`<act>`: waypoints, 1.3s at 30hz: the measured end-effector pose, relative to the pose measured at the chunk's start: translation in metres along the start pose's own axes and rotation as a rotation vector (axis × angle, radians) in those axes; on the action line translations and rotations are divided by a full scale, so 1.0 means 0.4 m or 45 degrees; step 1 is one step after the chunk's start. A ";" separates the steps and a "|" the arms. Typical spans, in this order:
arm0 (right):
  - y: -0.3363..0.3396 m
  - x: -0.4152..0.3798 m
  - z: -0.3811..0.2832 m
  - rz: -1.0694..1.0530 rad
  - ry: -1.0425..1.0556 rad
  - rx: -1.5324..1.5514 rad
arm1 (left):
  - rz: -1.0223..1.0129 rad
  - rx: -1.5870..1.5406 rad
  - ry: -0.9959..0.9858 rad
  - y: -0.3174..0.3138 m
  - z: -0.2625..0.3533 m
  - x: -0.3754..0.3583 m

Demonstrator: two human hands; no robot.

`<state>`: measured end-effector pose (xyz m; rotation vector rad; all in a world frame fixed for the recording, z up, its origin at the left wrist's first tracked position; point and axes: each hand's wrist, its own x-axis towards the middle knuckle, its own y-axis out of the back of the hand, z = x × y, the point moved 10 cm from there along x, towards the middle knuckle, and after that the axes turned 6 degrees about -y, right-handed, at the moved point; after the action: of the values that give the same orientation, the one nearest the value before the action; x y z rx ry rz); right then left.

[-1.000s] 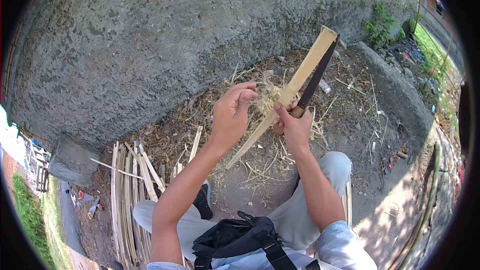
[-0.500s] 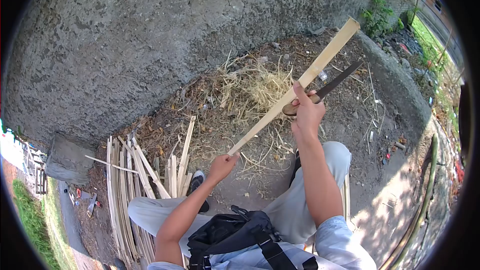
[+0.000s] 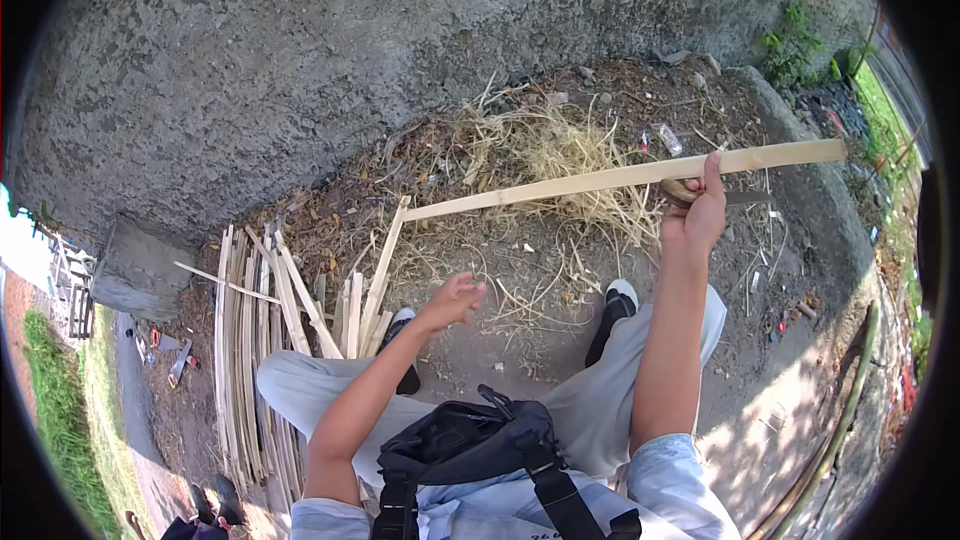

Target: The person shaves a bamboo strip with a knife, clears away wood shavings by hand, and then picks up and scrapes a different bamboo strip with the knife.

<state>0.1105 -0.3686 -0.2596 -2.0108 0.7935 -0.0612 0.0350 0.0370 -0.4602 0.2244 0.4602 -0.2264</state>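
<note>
My right hand [image 3: 697, 215] grips a long pale bamboo strip [image 3: 590, 180] together with a knife, whose wooden handle [image 3: 679, 192] lies in the fingers. The knife's dark blade [image 3: 748, 198] points right, just below the strip. Held nearly level, the strip has its wide end out over the concrete edge at right. Its thin left end overlaps the tip of a leaning strip [image 3: 385, 265]. My left hand [image 3: 455, 302] is empty, fingers apart, below the strip. A heap of fine bamboo shavings [image 3: 570, 152] lies on the ground behind the strip.
A bundle of bamboo strips [image 3: 240, 360] lies by my left knee. The rough grey wall [image 3: 250, 70] rises ahead, with a low concrete edge [image 3: 800, 150] at right. A saw [image 3: 180, 364] lies far left; a long pole [image 3: 850, 390] lies far right.
My left hand has let go of the strip's thin end and opened. My right hand has moved right with strip and knife, and the strip has swung from steeply slanted to nearly level.
</note>
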 end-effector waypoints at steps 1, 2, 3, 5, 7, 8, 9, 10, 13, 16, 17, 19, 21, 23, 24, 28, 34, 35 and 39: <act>0.006 0.013 -0.007 -0.024 -0.015 0.063 | 0.071 -0.061 -0.017 0.045 0.015 0.004; 0.011 0.023 -0.013 -0.048 -0.031 0.127 | 0.153 -0.137 -0.022 0.094 0.025 0.005; 0.014 0.026 -0.024 -0.065 -0.039 0.137 | 0.233 -0.214 -0.027 0.142 0.045 -0.004; 0.015 0.026 -0.053 -0.105 -0.053 0.157 | 0.369 -0.374 -0.035 0.247 0.064 -0.012; 0.034 0.037 -0.086 -0.090 -0.004 0.108 | 0.480 -0.548 -0.036 0.353 0.064 -0.020; 0.042 0.043 -0.099 -0.082 0.019 0.081 | 0.519 -0.569 -0.057 0.404 0.070 -0.019; 0.043 0.048 -0.106 -0.109 0.018 0.076 | 0.559 -0.587 -0.076 0.455 0.069 -0.015; 0.044 0.052 -0.114 -0.133 0.017 0.070 | 0.596 -0.604 -0.091 0.498 0.062 -0.005; 0.066 0.066 -0.121 -0.130 0.009 0.053 | 0.530 -0.970 -0.107 0.534 0.019 0.053; 0.101 0.095 -0.141 -0.104 0.007 0.061 | 0.616 -0.744 -0.145 0.512 -0.008 0.068; 0.111 0.096 -0.150 -0.100 0.010 0.036 | 0.721 -0.709 -0.107 0.507 -0.024 0.064; 0.124 0.098 -0.162 -0.071 0.028 0.009 | 0.708 -0.608 -0.147 0.492 -0.026 0.071; 0.139 0.097 -0.184 0.049 0.093 -0.014 | 0.801 -0.562 -0.190 0.492 -0.030 0.070; 0.169 0.122 -0.201 0.033 0.080 0.002 | 0.845 -0.323 -0.243 0.505 -0.012 0.057; 0.177 0.125 -0.208 0.034 0.075 -0.004 | 0.865 -0.199 -0.270 0.509 0.006 0.046; 0.203 0.127 -0.220 0.056 0.041 -0.002 | 0.774 0.101 -0.362 0.512 0.048 0.052; 0.208 0.117 -0.218 0.110 0.020 0.023 | 0.735 0.560 -0.641 0.480 0.152 0.031; 0.205 0.114 -0.218 0.119 0.020 0.020 | 0.664 0.529 -0.580 0.472 0.153 0.029; 0.215 0.127 -0.221 0.044 -0.034 0.030 | 0.402 0.445 -0.365 0.449 0.120 0.044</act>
<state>0.0764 -0.4935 -0.2914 -1.9709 0.8070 -0.0236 0.1178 0.1921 -0.3974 0.5929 0.0935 -0.0258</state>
